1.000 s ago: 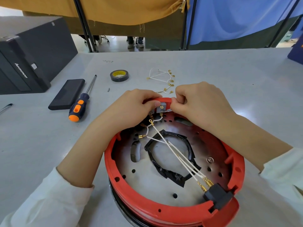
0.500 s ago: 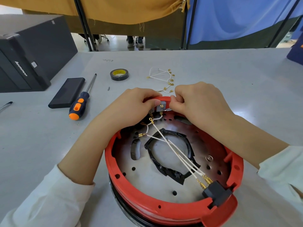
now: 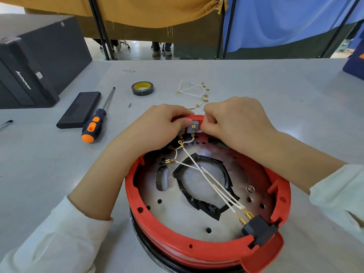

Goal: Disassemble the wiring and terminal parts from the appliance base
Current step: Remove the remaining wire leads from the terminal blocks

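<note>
The round red appliance base lies upside down before me, its metal plate facing up. White wires with brass terminals run from a black socket at the near right rim to a grey terminal block at the far rim. My left hand grips the far rim beside the block, thumb against it. My right hand has its fingers curled and pinches at the block's right side. What its fingertips hold is hidden.
Loose white wires with brass terminals lie beyond the hands. A black tape roll, an orange-handled screwdriver, a flat black case and a small screw lie to the left. A black computer case stands far left.
Both hands stay at the terminal block on the far rim. The right hand's fingers have shifted slightly at the block. The base has barely moved.
</note>
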### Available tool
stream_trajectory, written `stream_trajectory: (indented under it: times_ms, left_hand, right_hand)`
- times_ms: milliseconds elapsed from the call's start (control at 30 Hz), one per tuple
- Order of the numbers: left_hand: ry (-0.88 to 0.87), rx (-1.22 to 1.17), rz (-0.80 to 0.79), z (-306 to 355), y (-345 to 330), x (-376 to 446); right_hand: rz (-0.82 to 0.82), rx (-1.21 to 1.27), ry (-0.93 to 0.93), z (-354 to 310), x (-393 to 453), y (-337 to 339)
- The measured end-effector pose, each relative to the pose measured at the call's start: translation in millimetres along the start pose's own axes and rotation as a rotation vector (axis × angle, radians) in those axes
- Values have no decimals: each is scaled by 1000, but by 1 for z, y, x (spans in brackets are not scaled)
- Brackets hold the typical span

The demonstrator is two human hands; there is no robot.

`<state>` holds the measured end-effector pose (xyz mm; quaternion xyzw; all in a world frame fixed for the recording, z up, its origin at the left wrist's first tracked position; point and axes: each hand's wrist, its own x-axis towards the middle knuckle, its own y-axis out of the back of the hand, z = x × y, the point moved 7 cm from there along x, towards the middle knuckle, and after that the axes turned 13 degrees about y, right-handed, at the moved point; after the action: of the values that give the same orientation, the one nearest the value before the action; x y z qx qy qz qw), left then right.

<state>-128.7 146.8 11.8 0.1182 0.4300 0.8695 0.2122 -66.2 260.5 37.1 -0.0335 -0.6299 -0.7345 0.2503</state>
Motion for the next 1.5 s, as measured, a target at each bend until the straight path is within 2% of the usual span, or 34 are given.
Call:
stream_trajectory:
  times_ms: [200, 367, 567, 967, 1067, 1200, 1333, 1500]
  left_hand:
    - [-25, 22, -5, 3, 1, -3]
    - [-30, 6, -7, 4, 2, -4]
    - [-44, 9, -3, 5, 1, -4]
    - [-13, 25, -14, 2, 1, -2]
    - [-17, 28, -9, 2, 1, -2]
    - [-16, 17, -4, 1, 0, -1]
    - [-5, 7, -12, 0, -1, 0]
    - [-3, 0, -9, -1, -1, 0]
  right_hand:
    - [-107, -32, 223, -4, 25, 5]
    - [-126, 128, 203, 6, 30, -1]
    - [-156, 146, 268, 4, 37, -3]
    - [-237, 364, 254, 4, 42, -3]
    - [-186, 351, 193, 7, 36, -1]
    - [-42, 203, 78, 2, 10, 2]
    - [62, 199, -43, 2, -8, 3]
    - [87, 210, -58, 3, -8, 2]
